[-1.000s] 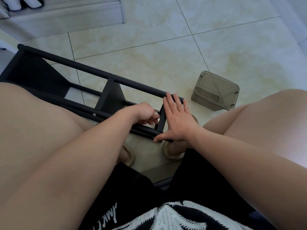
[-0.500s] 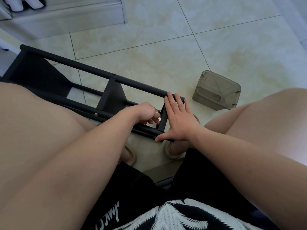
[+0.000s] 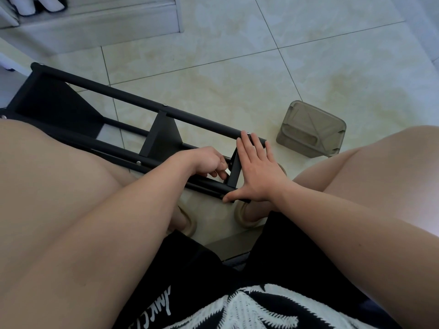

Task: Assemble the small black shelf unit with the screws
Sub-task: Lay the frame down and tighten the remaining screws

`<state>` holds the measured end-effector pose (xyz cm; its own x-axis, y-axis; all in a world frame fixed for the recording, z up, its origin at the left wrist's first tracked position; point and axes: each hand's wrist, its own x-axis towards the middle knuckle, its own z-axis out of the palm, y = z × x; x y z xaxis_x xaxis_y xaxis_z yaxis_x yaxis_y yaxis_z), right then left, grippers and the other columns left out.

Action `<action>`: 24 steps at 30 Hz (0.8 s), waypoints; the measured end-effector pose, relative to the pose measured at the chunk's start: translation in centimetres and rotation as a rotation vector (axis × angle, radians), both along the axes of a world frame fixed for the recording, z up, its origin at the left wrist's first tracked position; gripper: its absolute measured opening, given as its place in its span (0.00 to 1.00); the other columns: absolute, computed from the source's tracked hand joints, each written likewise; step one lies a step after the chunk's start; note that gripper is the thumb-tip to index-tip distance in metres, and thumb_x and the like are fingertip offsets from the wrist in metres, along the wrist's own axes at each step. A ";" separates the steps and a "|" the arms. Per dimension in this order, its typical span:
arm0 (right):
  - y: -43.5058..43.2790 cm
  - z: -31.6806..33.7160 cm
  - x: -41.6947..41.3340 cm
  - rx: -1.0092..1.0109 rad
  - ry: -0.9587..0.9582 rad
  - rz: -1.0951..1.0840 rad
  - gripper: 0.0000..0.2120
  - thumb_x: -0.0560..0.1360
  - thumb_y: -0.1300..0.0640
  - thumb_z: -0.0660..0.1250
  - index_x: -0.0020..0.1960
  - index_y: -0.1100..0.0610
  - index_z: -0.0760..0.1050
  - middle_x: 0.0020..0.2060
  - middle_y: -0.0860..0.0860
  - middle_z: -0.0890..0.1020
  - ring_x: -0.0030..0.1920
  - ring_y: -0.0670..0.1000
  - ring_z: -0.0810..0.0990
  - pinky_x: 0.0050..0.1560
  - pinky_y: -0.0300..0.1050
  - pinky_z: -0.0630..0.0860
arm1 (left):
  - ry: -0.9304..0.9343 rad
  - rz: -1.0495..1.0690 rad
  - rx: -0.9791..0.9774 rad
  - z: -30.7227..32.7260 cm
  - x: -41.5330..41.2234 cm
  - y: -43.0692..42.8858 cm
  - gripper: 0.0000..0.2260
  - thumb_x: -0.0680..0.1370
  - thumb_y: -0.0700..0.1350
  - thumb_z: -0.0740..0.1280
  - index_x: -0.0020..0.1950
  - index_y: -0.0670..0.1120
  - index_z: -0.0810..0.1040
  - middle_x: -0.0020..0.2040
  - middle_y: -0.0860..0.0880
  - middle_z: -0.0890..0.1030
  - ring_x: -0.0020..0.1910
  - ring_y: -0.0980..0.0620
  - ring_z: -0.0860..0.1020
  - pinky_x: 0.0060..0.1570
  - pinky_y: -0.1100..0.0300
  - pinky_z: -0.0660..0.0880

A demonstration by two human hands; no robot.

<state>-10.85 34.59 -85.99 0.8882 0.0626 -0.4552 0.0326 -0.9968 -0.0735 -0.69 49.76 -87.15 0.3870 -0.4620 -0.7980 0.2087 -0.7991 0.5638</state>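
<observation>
The tiled floor (image 3: 237, 55) carries everything. The black shelf unit (image 3: 133, 98) lies on its side, running from the floor's left edge down toward the middle, between the seated person's knees. Its middle panel (image 3: 164, 136) stands between the long rods. A grey see-through plastic box (image 3: 311, 129) sits on the floor to the right of the unit's near end, apart from it. The right hand (image 3: 259, 174) lies flat against the end panel (image 3: 235, 172), fingers straight and together, their tips on the upper rod and the thumb on the lower rod's end. The left hand (image 3: 204, 160) is just inside that panel, fingers curled, pinching a small pale piece (image 3: 227, 171) too small to identify.
</observation>
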 end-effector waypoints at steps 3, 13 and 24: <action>0.0 -0.1 0.0 0.000 -0.002 0.001 0.74 0.56 0.14 0.58 0.81 0.60 0.32 0.80 0.55 0.32 0.79 0.58 0.30 0.79 0.62 0.36 | -0.009 -0.028 -0.009 0.1 0.0 0.2 0.08 0.83 0.44 0.62 0.45 0.50 0.78 0.37 0.57 0.85 0.43 0.55 0.77 0.41 0.59 0.71; 0.0 -0.5 0.0 -0.004 -0.011 -0.002 0.74 0.55 0.13 0.56 0.81 0.60 0.32 0.80 0.55 0.31 0.79 0.58 0.30 0.79 0.61 0.35 | -0.076 -0.137 -0.034 -0.1 -0.2 0.9 0.08 0.82 0.41 0.64 0.45 0.46 0.80 0.41 0.52 0.85 0.46 0.52 0.78 0.52 0.56 0.73; -0.1 -0.6 0.0 0.000 -0.018 -0.001 0.74 0.54 0.13 0.53 0.81 0.59 0.32 0.80 0.54 0.32 0.80 0.57 0.30 0.78 0.60 0.34 | -0.139 -0.231 0.008 -0.4 -0.1 1.2 0.06 0.80 0.42 0.68 0.45 0.48 0.82 0.42 0.51 0.83 0.44 0.52 0.77 0.52 0.55 0.73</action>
<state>-10.82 34.53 -86.59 0.8961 0.0618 -0.4395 0.0330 -0.9968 -0.0728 -0.80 50.95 -87.56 0.3783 -0.5446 -0.7485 -0.0583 -0.8210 0.5679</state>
